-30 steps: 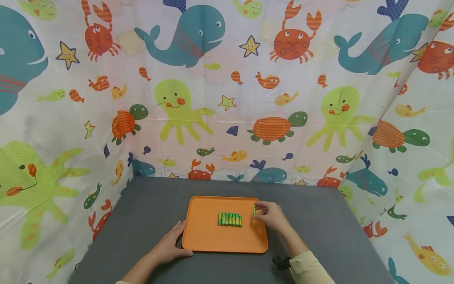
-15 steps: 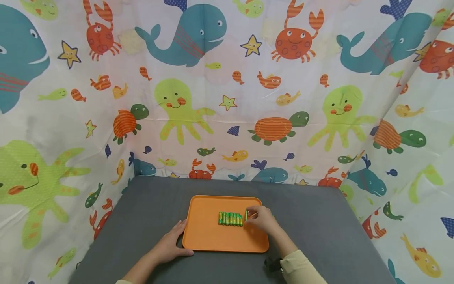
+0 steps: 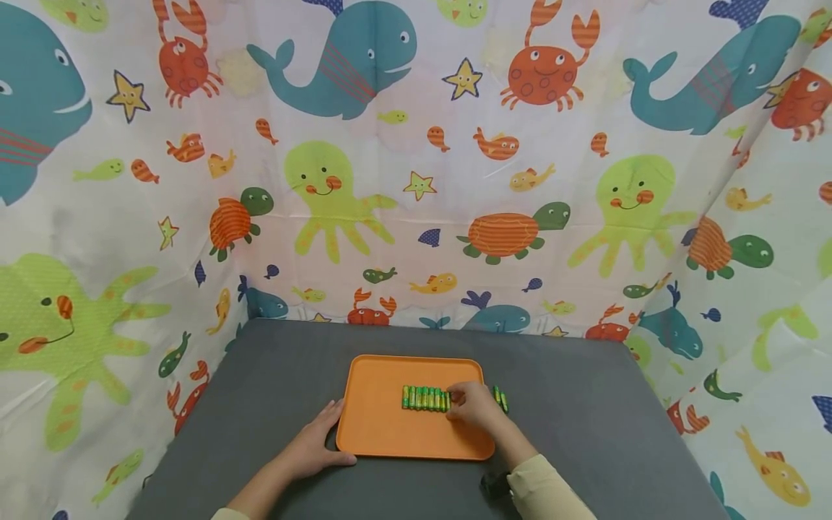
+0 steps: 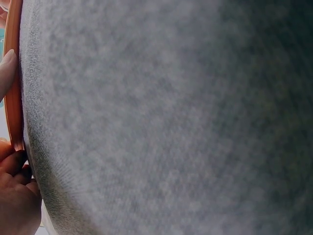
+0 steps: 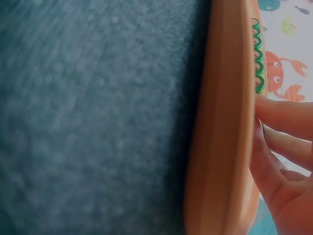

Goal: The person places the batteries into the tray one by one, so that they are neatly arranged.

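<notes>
In the head view, a row of several green-and-yellow batteries (image 3: pixel 422 398) lies side by side on an orange tray (image 3: pixel 390 437). My right hand (image 3: pixel 479 410) pinches another battery (image 3: pixel 448 397) by its ends at the row's right end. The right wrist view has the right hand (image 5: pixel 288 147) behind the tray's rim (image 5: pixel 225 117), thumb and fingers close to the batteries' round ends (image 5: pixel 257 54). My left hand (image 3: pixel 313 446) holds the tray's near left corner, fingers along the left side and thumb at the front edge. The left wrist view catches its thumb (image 4: pixel 7 73) against the rim.
Two more batteries (image 3: pixel 500 399) lie on the grey table (image 3: pixel 572 419) just right of the tray, partly behind the right hand. A black device (image 3: pixel 495 485) sits at the right wrist. A curtain (image 3: pixel 390 217) printed with sea animals surrounds the table's back and sides.
My right hand has carried a battery leftward from the tray's right side to the end of the row. Two batteries on the table have come into sight behind it. The left hand stays at the corner.
</notes>
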Available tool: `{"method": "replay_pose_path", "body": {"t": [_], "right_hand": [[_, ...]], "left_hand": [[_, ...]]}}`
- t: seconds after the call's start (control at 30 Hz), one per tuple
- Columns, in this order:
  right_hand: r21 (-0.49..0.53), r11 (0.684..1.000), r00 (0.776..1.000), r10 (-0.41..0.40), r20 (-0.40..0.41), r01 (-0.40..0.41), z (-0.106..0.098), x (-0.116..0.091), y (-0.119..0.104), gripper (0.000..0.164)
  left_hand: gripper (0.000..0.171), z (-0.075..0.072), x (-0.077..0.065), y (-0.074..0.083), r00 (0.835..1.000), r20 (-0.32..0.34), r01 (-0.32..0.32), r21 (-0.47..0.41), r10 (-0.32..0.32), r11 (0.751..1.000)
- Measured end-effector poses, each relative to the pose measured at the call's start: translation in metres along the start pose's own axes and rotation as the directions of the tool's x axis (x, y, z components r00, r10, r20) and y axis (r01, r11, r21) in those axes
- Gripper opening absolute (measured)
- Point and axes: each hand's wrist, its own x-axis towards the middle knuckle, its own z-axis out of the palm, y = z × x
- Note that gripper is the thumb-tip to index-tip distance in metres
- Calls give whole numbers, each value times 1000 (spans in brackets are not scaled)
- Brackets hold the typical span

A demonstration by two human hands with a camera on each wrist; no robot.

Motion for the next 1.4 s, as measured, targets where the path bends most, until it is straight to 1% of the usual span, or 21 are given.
{"method": "replay_pose_path", "body": {"t": [0.37,0.53,0.7,0.8,0.9,1.03,1.13,1.27,1.4], "right_hand": [[-20,1000,1000,-20,4,20,0,0,1,50],[3,999,999,-33,11,33,-1,-2,3,50],[30,999,999,-38,2,37,-7,-4,1,56],[25,999,999,-30,-27,31,-12,-5,-1,57],[20,1000,998,-15,-61,16,-19,-5,-4,54],[29,1000,995,5,-103,-2,-31,-7,-8,51],[15,1000,990,12,-144,-10,-41,-10,-7,49],[10,999,982,40,-187,-39,-56,-13,0,48],[10,998,976,70,-205,-69,-70,-19,13,51]], "left_hand": [[118,-2,-1,5,1000,3,27,-6,-27,1000],[118,-2,-2,7,1000,8,23,-4,-23,1000],[118,-2,-2,6,999,12,31,-2,-31,1000],[119,-2,-2,6,999,13,37,-2,-36,999],[119,-1,-1,6,999,13,37,1,-37,999],[118,-1,-1,4,999,13,30,2,-30,1000],[118,0,0,4,999,15,31,-4,-30,1000],[118,0,-1,5,999,16,41,-9,-41,999],[118,0,0,5,999,19,37,-7,-37,999]]}}
